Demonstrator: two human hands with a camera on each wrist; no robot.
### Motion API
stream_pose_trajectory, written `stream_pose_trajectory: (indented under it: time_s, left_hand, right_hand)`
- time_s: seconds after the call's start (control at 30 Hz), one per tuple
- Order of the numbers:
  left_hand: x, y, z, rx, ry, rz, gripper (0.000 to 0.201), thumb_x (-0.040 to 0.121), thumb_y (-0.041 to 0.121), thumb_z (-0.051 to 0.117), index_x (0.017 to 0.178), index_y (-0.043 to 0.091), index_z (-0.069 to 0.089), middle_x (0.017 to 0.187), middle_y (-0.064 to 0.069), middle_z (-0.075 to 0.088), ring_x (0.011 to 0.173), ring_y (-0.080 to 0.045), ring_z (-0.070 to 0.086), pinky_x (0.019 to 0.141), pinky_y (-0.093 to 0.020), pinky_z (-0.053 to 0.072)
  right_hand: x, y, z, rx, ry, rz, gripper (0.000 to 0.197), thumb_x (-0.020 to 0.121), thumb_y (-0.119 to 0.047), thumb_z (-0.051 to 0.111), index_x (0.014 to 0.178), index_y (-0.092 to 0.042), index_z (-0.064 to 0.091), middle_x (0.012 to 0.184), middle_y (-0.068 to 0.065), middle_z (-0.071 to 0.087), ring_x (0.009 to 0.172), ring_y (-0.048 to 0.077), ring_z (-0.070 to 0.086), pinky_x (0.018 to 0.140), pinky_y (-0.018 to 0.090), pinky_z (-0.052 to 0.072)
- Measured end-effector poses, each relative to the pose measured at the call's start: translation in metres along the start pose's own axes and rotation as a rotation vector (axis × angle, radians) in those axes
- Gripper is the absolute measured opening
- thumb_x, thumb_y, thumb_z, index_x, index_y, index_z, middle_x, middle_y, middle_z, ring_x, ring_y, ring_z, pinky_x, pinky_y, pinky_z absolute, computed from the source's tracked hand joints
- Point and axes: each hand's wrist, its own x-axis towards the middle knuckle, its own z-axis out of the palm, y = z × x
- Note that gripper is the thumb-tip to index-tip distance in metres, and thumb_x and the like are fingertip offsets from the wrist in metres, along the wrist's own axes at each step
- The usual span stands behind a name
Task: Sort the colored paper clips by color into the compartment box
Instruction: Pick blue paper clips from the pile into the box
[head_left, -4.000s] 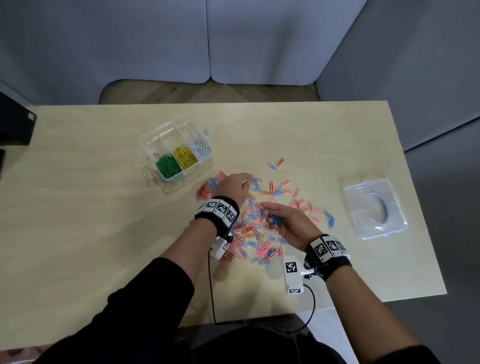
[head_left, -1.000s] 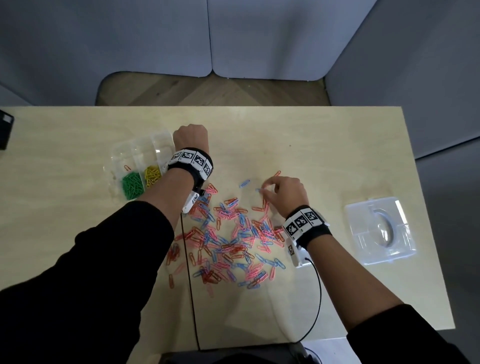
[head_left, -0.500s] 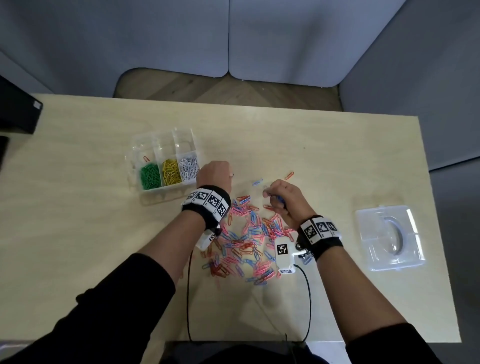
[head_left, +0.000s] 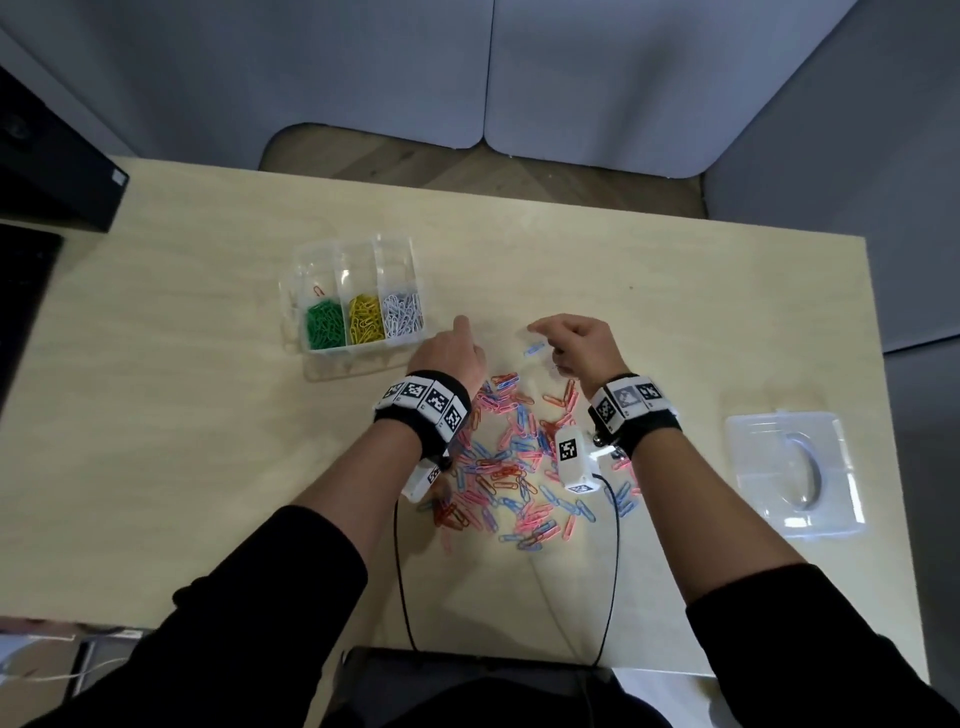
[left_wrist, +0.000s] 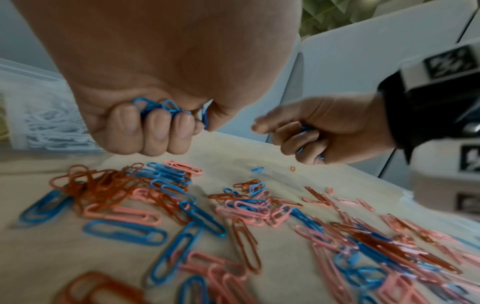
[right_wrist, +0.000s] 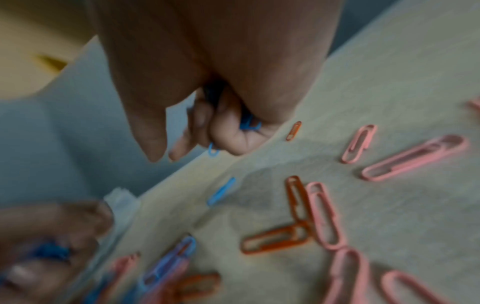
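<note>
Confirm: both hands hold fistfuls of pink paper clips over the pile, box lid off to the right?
Wrong colour. Left wrist view shows the left hand and right hand each holding blue paper clips. The clear plastic box lid does lie off to the right.

head: overhead, down, far | wrists: close, low, fwd | shared: clip pile (head_left: 519, 467)

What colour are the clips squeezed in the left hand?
Blue. The left hand grips a bunch of blue clips, clearest in the left wrist view.
</note>
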Motion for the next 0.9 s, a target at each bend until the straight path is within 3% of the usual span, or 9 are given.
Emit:
stream_pose_trajectory:
  time_s: [0.1,0.2,0.27,0.37,0.47,0.57,0.63,0.77,0.9]
  left_hand:
    - [-0.017,-0.002,-0.001,-0.069,-0.029,-0.001,0.026,0.104,0.027,0.031,0.1,0.007,0.047,0.07,-0.008,0.055,0.067,-0.032,0.055,0.059,-0.036,0.038]
    - [-0.028,-0.008,0.009,-0.22,-0.076,-0.014,0.027,0.104,0.023,0.034,0.105,0.002,0.051,0.088,-0.02,0.063,0.083,-0.037,0.06,0.071,-0.041,0.045]
    - [-0.041,-0.01,0.015,-0.339,-0.128,-0.003,0.024,0.103,0.014,0.035,0.116,0.004,0.053,0.103,-0.019,0.066,0.094,-0.033,0.062,0.08,-0.036,0.046]
    - [-0.063,-0.002,0.022,-0.43,-0.189,0.074,0.034,0.097,0.011,0.035,0.109,0.015,0.066,0.094,-0.006,0.07,0.076,-0.026,0.063,0.073,-0.032,0.049]
    - [-0.081,0.017,0.031,-0.411,-0.207,0.161,0.03,0.092,0.022,0.043,0.082,0.023,0.071,0.076,0.001,0.069,0.066,-0.021,0.061,0.064,-0.031,0.045]
    - [-0.103,0.042,0.037,-0.312,-0.287,0.331,0.011,0.088,0.031,0.061,0.086,0.028,0.072,0.06,0.008,0.058,0.052,-0.01,0.05,0.056,-0.023,0.039]
    - [-0.111,0.053,0.047,-0.197,-0.324,0.43,0.015,0.081,0.036,0.071,0.091,0.026,0.073,0.071,0.008,0.065,0.065,-0.011,0.059,0.064,-0.022,0.042]
    - [-0.12,0.069,0.063,-0.062,-0.356,0.531,0.031,0.084,0.039,0.072,0.113,0.027,0.072,0.116,0.007,0.07,0.095,-0.015,0.066,0.083,-0.02,0.045]
    - [-0.125,0.072,0.075,-0.043,-0.36,0.557,0.028,0.089,0.039,0.068,0.116,0.03,0.072,0.119,0.012,0.069,0.096,-0.008,0.066,0.087,-0.014,0.041]
  right_hand:
    - [0.01,0.009,0.0,-0.394,0.048,-0.206,0.014,0.076,-0.027,0.083,0.085,-0.018,0.078,0.042,-0.013,0.036,0.041,0.005,0.032,0.058,0.019,0.029]
    - [0.017,0.021,-0.005,-0.682,0.032,-0.244,0.015,0.074,-0.032,0.084,0.081,-0.021,0.075,0.046,-0.013,0.047,0.044,0.004,0.042,0.063,0.023,0.032]
    - [0.016,0.024,-0.009,-0.802,0.003,-0.238,0.017,0.079,-0.032,0.081,0.077,-0.017,0.073,0.056,-0.005,0.055,0.052,0.009,0.047,0.059,0.021,0.037]
    - [0.007,0.025,-0.015,-0.848,-0.06,-0.25,0.018,0.085,-0.026,0.075,0.078,-0.01,0.071,0.062,0.001,0.061,0.059,0.015,0.053,0.061,0.025,0.044]
    - [-0.015,0.023,-0.03,-0.467,-0.093,-0.123,0.018,0.092,-0.023,0.067,0.077,-0.014,0.063,0.063,-0.001,0.061,0.049,0.011,0.048,0.051,0.022,0.039]
    - [-0.055,0.02,-0.056,0.323,-0.21,0.195,0.02,0.098,-0.012,0.047,0.079,-0.014,0.052,0.065,0.002,0.053,0.039,0.007,0.029,0.037,0.018,0.019]
    - [-0.084,0.026,-0.075,0.662,-0.279,0.323,0.016,0.092,-0.014,0.042,0.077,-0.014,0.046,0.064,0.0,0.047,0.038,0.005,0.028,0.033,0.015,0.016]
    - [-0.124,0.049,-0.111,0.8,-0.216,0.367,0.014,0.082,-0.017,0.039,0.071,-0.014,0.047,0.066,0.001,0.045,0.038,0.006,0.029,0.031,0.015,0.017]
    - [-0.153,0.077,-0.123,0.59,0.017,0.447,0.021,0.089,-0.029,0.057,0.072,-0.017,0.051,0.053,-0.007,0.029,0.037,0.007,0.022,0.033,0.018,0.011]
